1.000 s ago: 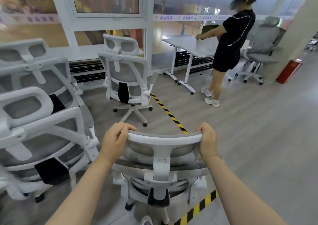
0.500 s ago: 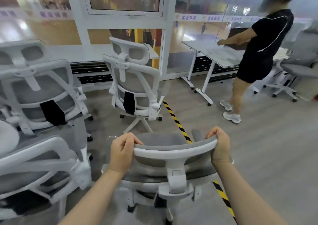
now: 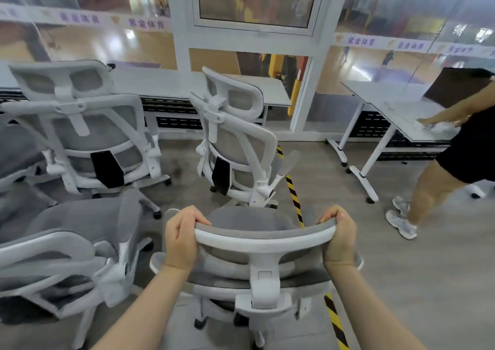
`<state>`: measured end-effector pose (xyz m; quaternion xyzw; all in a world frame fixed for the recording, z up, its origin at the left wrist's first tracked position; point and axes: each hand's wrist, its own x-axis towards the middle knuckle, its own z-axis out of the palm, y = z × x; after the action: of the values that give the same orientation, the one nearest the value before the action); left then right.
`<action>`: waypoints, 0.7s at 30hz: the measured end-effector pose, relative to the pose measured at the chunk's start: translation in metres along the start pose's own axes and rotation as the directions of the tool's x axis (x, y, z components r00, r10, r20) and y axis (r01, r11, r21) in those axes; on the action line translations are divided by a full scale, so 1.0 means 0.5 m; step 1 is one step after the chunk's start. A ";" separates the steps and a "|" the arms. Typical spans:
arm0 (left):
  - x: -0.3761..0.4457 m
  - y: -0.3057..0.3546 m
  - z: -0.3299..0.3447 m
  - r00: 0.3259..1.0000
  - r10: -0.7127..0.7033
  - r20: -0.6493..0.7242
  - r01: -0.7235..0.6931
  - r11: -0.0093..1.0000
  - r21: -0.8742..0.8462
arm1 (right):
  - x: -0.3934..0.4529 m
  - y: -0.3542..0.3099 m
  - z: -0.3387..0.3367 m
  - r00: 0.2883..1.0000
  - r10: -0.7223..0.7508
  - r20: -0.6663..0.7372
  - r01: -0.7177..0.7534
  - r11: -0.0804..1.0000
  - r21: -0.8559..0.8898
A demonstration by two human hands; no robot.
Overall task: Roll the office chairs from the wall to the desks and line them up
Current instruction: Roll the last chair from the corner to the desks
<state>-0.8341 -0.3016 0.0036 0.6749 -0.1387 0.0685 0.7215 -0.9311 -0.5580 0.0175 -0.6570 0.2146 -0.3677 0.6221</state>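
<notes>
The office chair (image 3: 257, 264) nearest the camera is standing on the floor (image 3: 401, 282) with its back toward the viewer, and both hands are gripping the curved white top bar of its headrest (image 3: 263, 238). The left hand (image 3: 180, 238) is curling its fingers over the bar's left end, thumb behind, while the right hand (image 3: 338, 238) is wrapping the right end the same way (neither hand is showing any slack in its hold). The chair's grey mesh seat is showing beyond the headrest, and its white base and dark casters are sitting partly over a strip of yellow-and-black tape (image 3: 293, 189) that is running along the floor toward the window wall. Just ahead, a second chair (image 3: 235, 146) is standing turned slightly to the right, close to a small table (image 3: 257, 89) by the window (image 3: 254, 1). To the left, a third chair (image 3: 80, 130) is facing the wall, and a fourth chair (image 3: 67, 256) is crowding in at the lower left, just beside the held one. Farther right, white-legged tables (image 3: 388, 100) are standing near the glass, and another person (image 3: 455, 146) in black clothes and pale trainers is reaching a hand onto one tabletop, well apart from the held chair.
</notes>
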 end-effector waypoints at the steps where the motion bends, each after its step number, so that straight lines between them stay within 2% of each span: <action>1: 0.014 -0.006 0.012 0.999 -0.017 -0.031 0.017 1.000 0.001 | 0.019 0.005 0.004 1.000 -0.002 0.015 0.002 1.000 0.011; 5: 0.068 -0.020 0.047 0.988 -0.010 -0.155 0.013 1.000 0.015 | 0.081 0.022 0.020 0.994 -0.067 0.082 0.066 0.998 0.015; 9: 0.092 -0.026 0.065 0.976 0.027 -0.216 -0.010 0.997 0.077 | 0.118 0.032 0.035 0.986 -0.101 0.135 0.097 0.995 0.037; 11: 0.103 -0.024 0.079 0.973 0.046 -0.227 -0.023 0.994 0.102 | 0.145 0.039 0.040 0.983 -0.111 0.145 0.107 0.994 0.033; 16: 0.140 -0.030 0.108 0.962 -0.009 -0.274 0.028 0.997 0.066 | 0.203 0.057 0.055 0.985 -0.055 0.162 0.051 0.998 0.029; 21: 0.168 -0.045 0.109 0.970 0.021 -0.241 0.000 0.996 0.085 | 0.237 0.067 0.073 0.984 -0.045 0.171 0.039 0.999 0.037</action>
<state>-0.7535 -0.3649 0.0096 0.6908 -0.0504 0.1596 0.7034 -0.8224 -0.6259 0.0123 -0.6802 0.1399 -0.3262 0.6414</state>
